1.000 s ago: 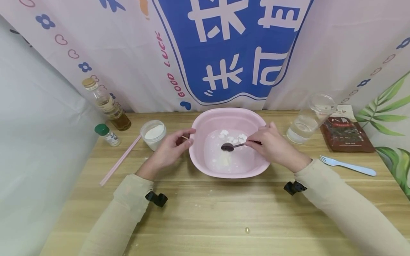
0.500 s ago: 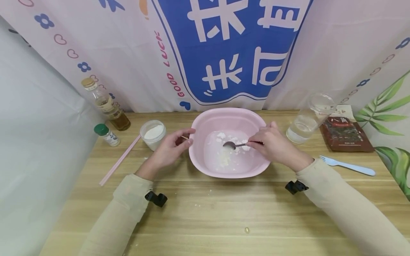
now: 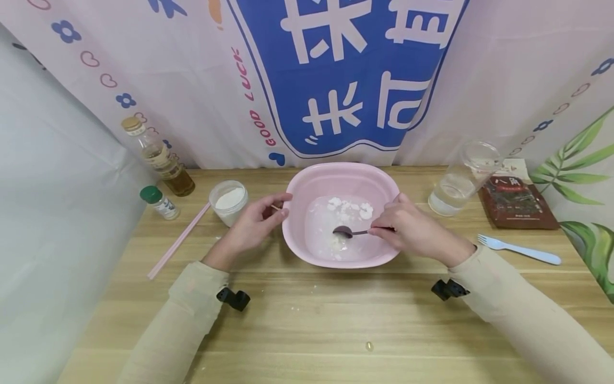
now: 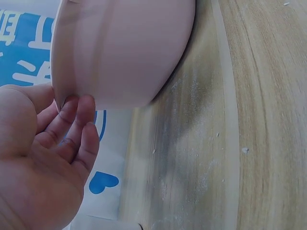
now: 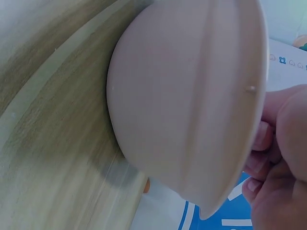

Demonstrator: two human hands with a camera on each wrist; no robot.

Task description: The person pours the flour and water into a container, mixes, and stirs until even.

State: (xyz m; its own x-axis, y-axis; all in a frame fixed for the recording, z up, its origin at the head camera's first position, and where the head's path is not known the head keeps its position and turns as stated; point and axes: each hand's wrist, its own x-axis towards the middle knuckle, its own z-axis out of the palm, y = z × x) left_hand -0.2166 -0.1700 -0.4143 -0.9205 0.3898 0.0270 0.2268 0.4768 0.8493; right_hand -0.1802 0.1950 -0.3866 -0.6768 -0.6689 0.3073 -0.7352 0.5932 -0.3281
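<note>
A pink plastic basin (image 3: 342,170) stands on the table, with white powder (image 3: 345,210) and a wet, cloudy patch in its bottom. At its left rim my left hand (image 3: 256,221) pinches the edge, thumb on top and fingers curled beneath; the left wrist view shows these fingers (image 4: 67,124) against the outer wall. My right hand (image 3: 408,226) reaches over the right rim and grips a dark brown spoon (image 3: 342,231), its bowl low over the wet patch. In the right wrist view the basin wall hides the spoon, while curled fingers (image 5: 259,163) show beyond the rim.
Left of the basin are a jar of white powder (image 3: 230,202), pink chopsticks (image 3: 179,240), a green-capped shaker (image 3: 159,202) and a corked bottle (image 3: 160,160). To the right stand a clear water pitcher (image 3: 455,186), a brown packet (image 3: 518,197) and a blue fork (image 3: 520,249).
The spoon dipped among the powder and has come slightly toward the near side of the basin. White clumps have shifted. My left hand has stayed on the rim.
</note>
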